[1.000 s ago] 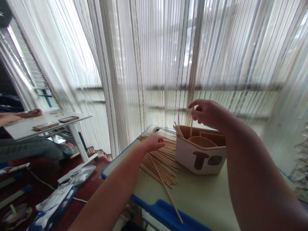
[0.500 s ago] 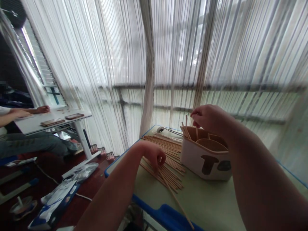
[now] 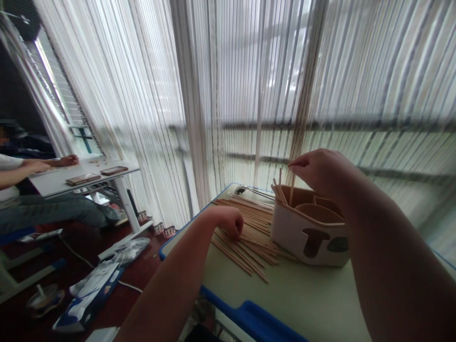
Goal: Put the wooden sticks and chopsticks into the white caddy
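My right hand (image 3: 322, 167) pinches the top of an upright chopstick (image 3: 292, 191), whose lower end is inside a white utensil holder (image 3: 302, 237) with a brown inner lining. Several other chopsticks (image 3: 280, 192) lean in the holder's left compartment. Left of it, many wooden chopsticks (image 3: 254, 216) lie side by side on the table. My left hand (image 3: 230, 223) is closed low over this spread, and a chopstick (image 3: 267, 248) points from its fingers toward the holder's base. The grip on that stick is partly hidden.
Metal ladles or spoons (image 3: 242, 190) lie behind the chopsticks. The pale table (image 3: 302, 294) has a blue edge. Sheer curtains (image 3: 242, 95) hang behind it. At the left, a person's hands (image 3: 67, 160) rest at a white table (image 3: 53, 184); a box (image 3: 89, 297) is on the floor.
The chopstick at my left hand has swung from pointing at the front edge to pointing right, toward the holder. My right hand has risen slightly, and a chopstick now shows below its fingers.
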`<act>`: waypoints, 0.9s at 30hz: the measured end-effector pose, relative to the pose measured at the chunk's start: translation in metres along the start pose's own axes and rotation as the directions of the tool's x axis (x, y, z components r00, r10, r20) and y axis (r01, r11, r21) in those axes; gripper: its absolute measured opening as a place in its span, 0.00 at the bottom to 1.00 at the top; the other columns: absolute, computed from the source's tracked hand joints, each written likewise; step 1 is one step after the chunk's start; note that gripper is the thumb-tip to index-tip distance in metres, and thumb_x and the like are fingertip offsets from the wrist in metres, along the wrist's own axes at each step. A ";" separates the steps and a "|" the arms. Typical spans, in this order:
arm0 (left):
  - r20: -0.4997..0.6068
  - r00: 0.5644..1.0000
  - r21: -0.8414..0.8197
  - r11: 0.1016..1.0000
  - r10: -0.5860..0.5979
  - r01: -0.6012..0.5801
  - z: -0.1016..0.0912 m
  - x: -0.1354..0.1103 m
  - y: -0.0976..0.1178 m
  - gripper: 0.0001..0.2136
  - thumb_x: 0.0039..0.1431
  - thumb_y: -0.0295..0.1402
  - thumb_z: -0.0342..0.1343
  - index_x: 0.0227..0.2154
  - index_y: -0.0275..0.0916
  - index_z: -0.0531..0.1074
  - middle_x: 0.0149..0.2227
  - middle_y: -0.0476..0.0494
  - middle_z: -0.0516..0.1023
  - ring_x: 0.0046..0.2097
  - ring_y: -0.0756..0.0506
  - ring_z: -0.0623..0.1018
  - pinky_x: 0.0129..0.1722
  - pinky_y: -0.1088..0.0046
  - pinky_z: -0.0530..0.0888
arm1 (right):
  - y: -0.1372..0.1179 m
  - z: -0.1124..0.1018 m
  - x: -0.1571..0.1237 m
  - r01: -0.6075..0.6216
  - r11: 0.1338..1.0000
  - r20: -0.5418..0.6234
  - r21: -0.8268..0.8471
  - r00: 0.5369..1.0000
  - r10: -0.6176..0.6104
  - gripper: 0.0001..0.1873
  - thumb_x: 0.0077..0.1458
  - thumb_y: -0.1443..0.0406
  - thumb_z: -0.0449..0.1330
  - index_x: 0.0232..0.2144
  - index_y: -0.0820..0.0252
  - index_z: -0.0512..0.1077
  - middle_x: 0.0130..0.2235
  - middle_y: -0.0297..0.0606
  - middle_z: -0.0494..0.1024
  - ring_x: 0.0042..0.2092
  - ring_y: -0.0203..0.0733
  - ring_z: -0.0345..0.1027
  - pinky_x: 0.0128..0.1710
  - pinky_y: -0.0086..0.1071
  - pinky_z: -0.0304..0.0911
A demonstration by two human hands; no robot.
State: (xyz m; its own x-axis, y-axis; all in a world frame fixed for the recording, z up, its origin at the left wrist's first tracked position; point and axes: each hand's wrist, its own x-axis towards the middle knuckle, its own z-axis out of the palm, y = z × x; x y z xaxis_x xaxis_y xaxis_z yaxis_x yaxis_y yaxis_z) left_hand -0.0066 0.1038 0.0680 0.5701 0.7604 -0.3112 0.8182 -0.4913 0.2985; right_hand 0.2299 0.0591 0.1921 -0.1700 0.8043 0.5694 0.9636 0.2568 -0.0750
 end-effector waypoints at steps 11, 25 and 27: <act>-0.091 0.995 -0.056 0.998 0.033 -0.038 0.002 0.004 0.000 0.05 0.46 0.31 0.60 0.28 0.38 0.77 0.27 0.52 0.76 0.29 0.52 0.72 0.27 0.81 0.64 | -0.012 -0.012 -0.004 0.000 0.998 0.055 0.058 0.998 -0.003 0.20 0.52 0.53 0.54 0.42 0.57 0.75 0.36 0.41 0.78 0.32 0.42 0.69 0.32 0.35 0.59; 0.025 0.966 -0.674 0.718 0.256 -0.172 0.001 0.005 -0.015 0.08 0.45 0.30 0.63 0.31 0.39 0.76 0.29 0.50 0.76 0.31 0.52 0.74 0.35 0.76 0.70 | -0.008 -0.015 -0.028 0.015 0.940 0.694 0.340 0.670 -0.262 0.16 0.47 0.52 0.57 0.30 0.56 0.76 0.26 0.36 0.77 0.23 0.35 0.67 0.19 0.27 0.57; -0.002 0.973 -0.727 0.668 0.233 -0.161 -0.001 0.003 -0.014 0.08 0.44 0.29 0.64 0.30 0.38 0.76 0.29 0.49 0.77 0.31 0.52 0.74 0.35 0.76 0.70 | -0.009 -0.014 -0.030 -0.010 0.941 0.718 0.339 0.650 -0.252 0.14 0.46 0.55 0.58 0.32 0.55 0.76 0.25 0.35 0.77 0.23 0.36 0.68 0.17 0.26 0.56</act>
State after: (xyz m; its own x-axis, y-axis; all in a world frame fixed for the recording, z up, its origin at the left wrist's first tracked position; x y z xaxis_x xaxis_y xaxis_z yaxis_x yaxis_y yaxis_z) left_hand -0.0164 0.1132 0.0633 0.7448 0.6258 -0.2318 0.4009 -0.1420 0.9050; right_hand 0.2293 0.0250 0.1870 -0.5009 0.8424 -0.1987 0.8382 0.4151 -0.3536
